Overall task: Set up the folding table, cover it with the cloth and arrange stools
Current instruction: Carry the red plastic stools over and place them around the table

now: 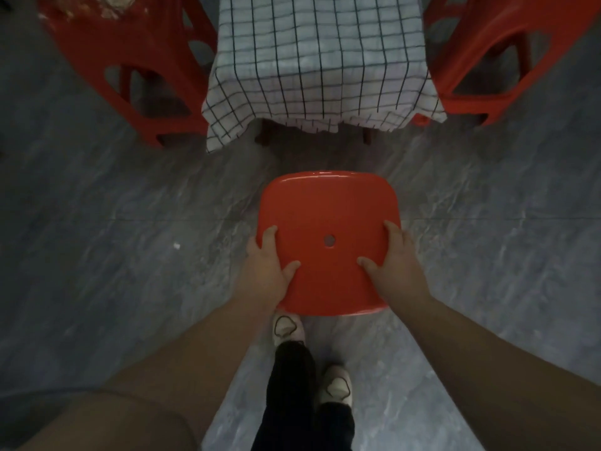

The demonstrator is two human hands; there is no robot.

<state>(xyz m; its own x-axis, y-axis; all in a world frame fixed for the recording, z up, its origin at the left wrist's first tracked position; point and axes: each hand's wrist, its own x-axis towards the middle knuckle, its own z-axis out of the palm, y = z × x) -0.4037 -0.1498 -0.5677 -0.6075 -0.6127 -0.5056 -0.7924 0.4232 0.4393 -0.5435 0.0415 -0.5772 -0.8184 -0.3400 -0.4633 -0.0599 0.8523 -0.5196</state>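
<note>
1. A red plastic stool [327,242] is seen from above, its rounded square seat facing up, with a small round hole in the middle. It sits in front of the near edge of the worktop [317,60], apart from it, with bare floor [97,222] between them. Its legs are hidden under the seat, so I cannot tell whether it rests on the floor or is lifted.

2. The stool looks like moulded plastic: likely light and stiff, with a glossy seat that could slip under a loose grip. The two side rims of the seat, opposite each other, seem the best places to hold it.

3. The left hand [268,262] clasps the seat's left rim, thumb lying on top, fingers curled over the edge.

4. The right hand [395,258] mirrors it on the right rim, thumb on top, fingers wrapped around the side.

5. Both arms reach forward and down, nearly straight.

6. The worktop is draped in a checked cloth [312,102] that hangs over its near edge. A red stool [130,66] stands beside its left side and another stool [481,60] beside its right.
</note>
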